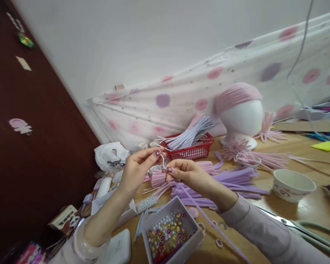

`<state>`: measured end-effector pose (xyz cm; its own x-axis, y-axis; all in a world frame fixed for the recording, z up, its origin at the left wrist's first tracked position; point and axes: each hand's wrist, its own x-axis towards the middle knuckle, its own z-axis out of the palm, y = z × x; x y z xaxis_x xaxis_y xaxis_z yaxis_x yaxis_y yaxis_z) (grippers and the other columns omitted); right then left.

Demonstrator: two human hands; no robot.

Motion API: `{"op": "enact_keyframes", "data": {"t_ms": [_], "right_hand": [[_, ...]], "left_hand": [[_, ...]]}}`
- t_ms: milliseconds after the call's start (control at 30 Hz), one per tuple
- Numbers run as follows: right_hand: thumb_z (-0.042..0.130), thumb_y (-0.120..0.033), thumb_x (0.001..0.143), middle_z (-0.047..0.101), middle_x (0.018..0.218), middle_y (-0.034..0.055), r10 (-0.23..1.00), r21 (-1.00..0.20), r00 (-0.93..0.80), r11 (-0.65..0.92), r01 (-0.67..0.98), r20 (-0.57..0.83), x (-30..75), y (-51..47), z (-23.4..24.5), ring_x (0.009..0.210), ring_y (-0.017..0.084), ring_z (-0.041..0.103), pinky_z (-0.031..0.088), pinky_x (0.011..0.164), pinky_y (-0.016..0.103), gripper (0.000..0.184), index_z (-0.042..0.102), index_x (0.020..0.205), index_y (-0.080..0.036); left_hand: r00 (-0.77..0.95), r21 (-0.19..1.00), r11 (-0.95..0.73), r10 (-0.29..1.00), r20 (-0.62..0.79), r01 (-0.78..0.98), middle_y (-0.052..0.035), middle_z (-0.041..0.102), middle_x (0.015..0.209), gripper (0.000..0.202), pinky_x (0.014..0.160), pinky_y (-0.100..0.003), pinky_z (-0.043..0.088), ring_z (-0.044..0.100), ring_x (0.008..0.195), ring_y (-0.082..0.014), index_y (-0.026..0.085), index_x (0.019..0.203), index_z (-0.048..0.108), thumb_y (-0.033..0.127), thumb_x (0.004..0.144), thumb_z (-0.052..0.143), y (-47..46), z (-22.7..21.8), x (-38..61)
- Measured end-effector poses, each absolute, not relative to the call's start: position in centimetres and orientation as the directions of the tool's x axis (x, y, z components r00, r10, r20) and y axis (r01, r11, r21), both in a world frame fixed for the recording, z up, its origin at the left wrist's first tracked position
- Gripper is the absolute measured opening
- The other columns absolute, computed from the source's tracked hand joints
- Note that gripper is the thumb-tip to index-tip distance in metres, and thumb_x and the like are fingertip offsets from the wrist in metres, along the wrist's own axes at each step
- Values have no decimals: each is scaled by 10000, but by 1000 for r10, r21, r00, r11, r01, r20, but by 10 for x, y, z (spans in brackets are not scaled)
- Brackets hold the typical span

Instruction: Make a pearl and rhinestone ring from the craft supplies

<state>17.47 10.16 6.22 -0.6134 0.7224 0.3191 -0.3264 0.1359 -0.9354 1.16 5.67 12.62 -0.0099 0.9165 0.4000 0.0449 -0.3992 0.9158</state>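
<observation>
Between my two hands a short string of small white pearl beads [162, 161] is held up over the table, curved between the fingertips. My left hand [144, 163] pinches its upper end between thumb and forefinger. The lower end is in a pinch of my right hand [184, 171]. Just below my hands stands a white box [170, 205] with pearls and gold and dark red gems inside. Behind and under my right hand lie bundles of purple pipe cleaners [233, 181] and pink ones [158, 178].
A red basket [192, 152] of pipe cleaners stands at the back, beside a white foam head [242, 115] with a pink band. Right of my arm are a paper bowl [293, 185] and large scissors [288, 223]. A white plastic bag [111, 156] sits at the left.
</observation>
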Motion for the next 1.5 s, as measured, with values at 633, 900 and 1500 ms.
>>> {"op": "enact_keyframes", "data": {"t_ms": [633,900,1500], "right_hand": [[628,-440,827,395,586,-99,740,-925,-594,101,-365,316,173,94,63,524,90,298,234,551,270,290,433,842,-226],[635,-405,818,538,614,-68,674,-929,-679,29,-369,291,171,92,64,545,107,390,261,578,278,326,413,969,-220],[725,-405,725,707,689,30,752,-916,-605,-5,-402,261,177,94,68,518,89,376,245,541,269,315,517,819,-188]], "left_hand": [[-69,857,-396,895,440,330,-54,760,796,180,761,-306,601,729,762,-195,144,891,735,246,744,720,51,124,3],[22,826,-408,900,434,389,-78,770,909,274,800,-326,598,729,805,-202,158,1040,719,341,887,585,53,122,2],[241,201,-403,805,542,893,13,467,681,263,636,-293,317,460,663,-162,214,657,391,172,917,373,43,132,-9]]}}
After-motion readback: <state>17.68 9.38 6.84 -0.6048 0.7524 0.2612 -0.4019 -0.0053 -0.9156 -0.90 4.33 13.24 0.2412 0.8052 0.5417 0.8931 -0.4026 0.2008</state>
